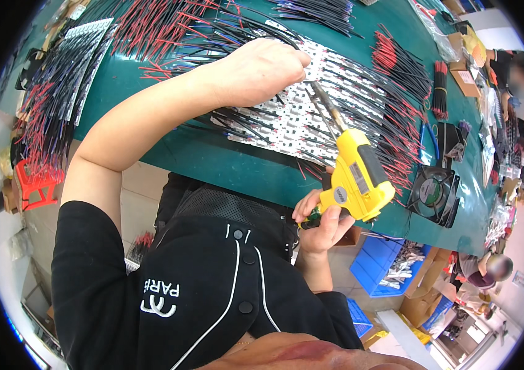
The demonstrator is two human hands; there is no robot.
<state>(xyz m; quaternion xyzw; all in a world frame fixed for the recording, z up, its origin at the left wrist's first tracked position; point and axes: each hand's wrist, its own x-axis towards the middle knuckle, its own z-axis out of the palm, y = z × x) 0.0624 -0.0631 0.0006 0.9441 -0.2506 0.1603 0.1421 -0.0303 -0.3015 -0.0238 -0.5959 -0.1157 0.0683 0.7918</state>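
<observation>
Grasping a yellow soldering gun [357, 179], the right hand [323, 222] is wrapping its fingers around the handle, near the table's front edge. The gun is pointing far and slightly left, its metal tip reaching over the white panels [293, 117] in the middle of the green table [194, 157], just beside the left hand. That left hand [262, 71] is hovering over the far left part of the panels, its fingers curling inward; I cannot tell whether they are pinching a wire, as the fingertips are hiding it. Black wires with red ends [391, 157] are fanning out to the right of the panels. A black fan [434, 194] is standing farther right, while a blue bin [376, 262] is sitting below the table's near right side. A red stool [37, 188] is standing on the left.
</observation>
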